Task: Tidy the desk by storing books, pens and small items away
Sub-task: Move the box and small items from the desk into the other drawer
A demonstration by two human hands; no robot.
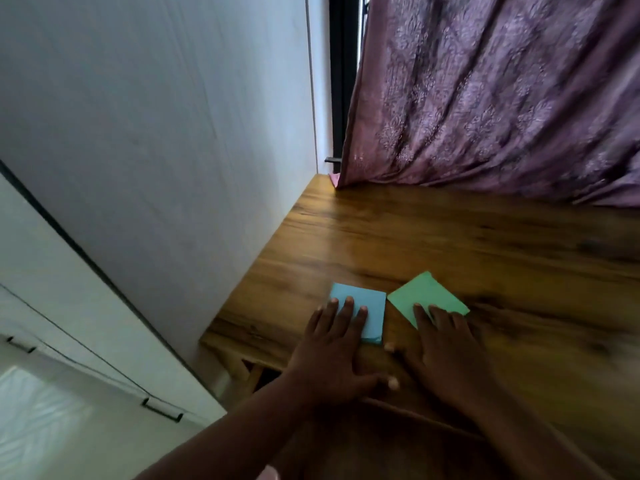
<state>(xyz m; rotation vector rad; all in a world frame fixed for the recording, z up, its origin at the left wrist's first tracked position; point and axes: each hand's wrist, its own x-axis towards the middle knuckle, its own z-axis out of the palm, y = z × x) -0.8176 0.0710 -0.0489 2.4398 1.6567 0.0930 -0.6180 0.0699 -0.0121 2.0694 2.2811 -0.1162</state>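
Left hand (332,344) lies flat on the blue sticky-note pad (362,311), right hand (446,348) flat on the green pad (427,299); best slide both together on the tabletop (485,244), then stack.

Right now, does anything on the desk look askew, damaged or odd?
Slightly. The green pad lies turned at an angle to the blue pad, which sits squarer to the desk edge. The left hand rests flat on the blue one, the right hand on the green. No damage or spill shows.

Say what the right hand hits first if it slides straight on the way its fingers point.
Right hand already rests on the green pad; beyond it, bare desk, then probably the curtain. Depth is unclear.
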